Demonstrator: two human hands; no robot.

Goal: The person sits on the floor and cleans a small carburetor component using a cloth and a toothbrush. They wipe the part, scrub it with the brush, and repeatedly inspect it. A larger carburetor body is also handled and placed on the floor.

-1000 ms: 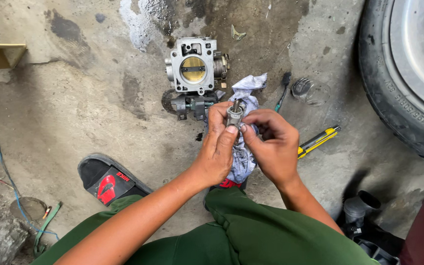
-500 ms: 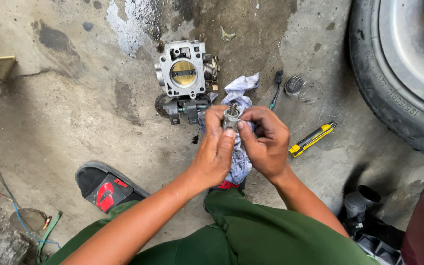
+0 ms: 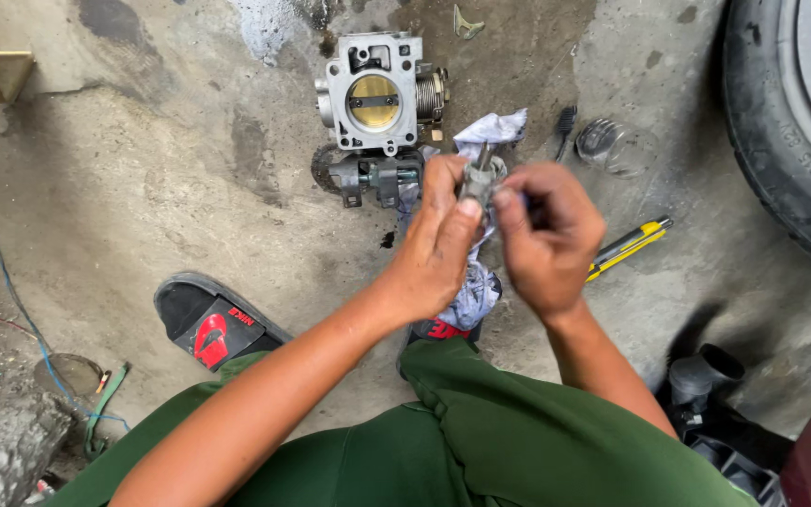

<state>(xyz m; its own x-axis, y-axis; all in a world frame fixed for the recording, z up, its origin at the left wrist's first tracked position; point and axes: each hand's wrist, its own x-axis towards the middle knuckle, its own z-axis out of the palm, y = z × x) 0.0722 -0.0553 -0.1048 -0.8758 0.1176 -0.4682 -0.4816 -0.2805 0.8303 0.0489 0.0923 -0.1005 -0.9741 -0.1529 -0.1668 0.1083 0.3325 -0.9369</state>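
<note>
Both my hands meet over the concrete floor around a small grey metal cylindrical part (image 3: pixel 477 180). My left hand (image 3: pixel 438 246) pinches it from the left. From the right my right hand (image 3: pixel 548 237) grips it, along with a crumpled whitish rag (image 3: pixel 473 282) that hangs down between the hands. Just beyond the hands, a metal throttle body (image 3: pixel 374 94) with a brass-coloured round plate lies on the floor. A dark grey smaller part (image 3: pixel 374 178) rests against it.
A yellow-and-black utility knife (image 3: pixel 625 248) lies to the right. A small black brush (image 3: pixel 565 124) and a clear round lid (image 3: pixel 612 145) lie near a car tyre (image 3: pixel 790 141) at the right edge. A black-and-red sandal (image 3: pixel 213 324) is at the left, wires (image 3: pixel 21 319) farther left.
The view shifted slightly. My hands stayed together on the small part, my right hand turning and rubbing it with the rag.
</note>
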